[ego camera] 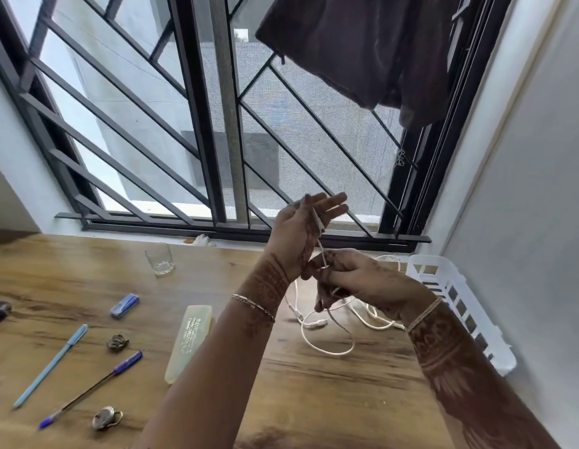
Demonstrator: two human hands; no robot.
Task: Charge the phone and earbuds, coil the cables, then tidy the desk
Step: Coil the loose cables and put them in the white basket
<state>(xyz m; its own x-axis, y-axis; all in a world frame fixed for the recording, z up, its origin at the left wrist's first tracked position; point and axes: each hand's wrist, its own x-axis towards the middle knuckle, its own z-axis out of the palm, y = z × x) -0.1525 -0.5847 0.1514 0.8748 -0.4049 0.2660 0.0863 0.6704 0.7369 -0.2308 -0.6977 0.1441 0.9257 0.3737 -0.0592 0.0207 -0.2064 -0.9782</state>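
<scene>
A white cable (327, 338) lies in loose loops on the wooden desk (298, 400) at the right. One strand rises from the loops to my hands. My left hand (298, 228) is raised above the desk with its fingers straight, and the cable runs across its palm under the thumb. Just below it, my right hand (353, 277) pinches the strand between curled fingers. No phone or earbuds show in this view.
A white plastic basket (456, 293) stands against the right wall. On the desk's left lie a glass (159, 258), a blue stapler (124, 305), a pale yellow case (189, 341), two pens (52, 364), and two small metal items. A barred window rises behind.
</scene>
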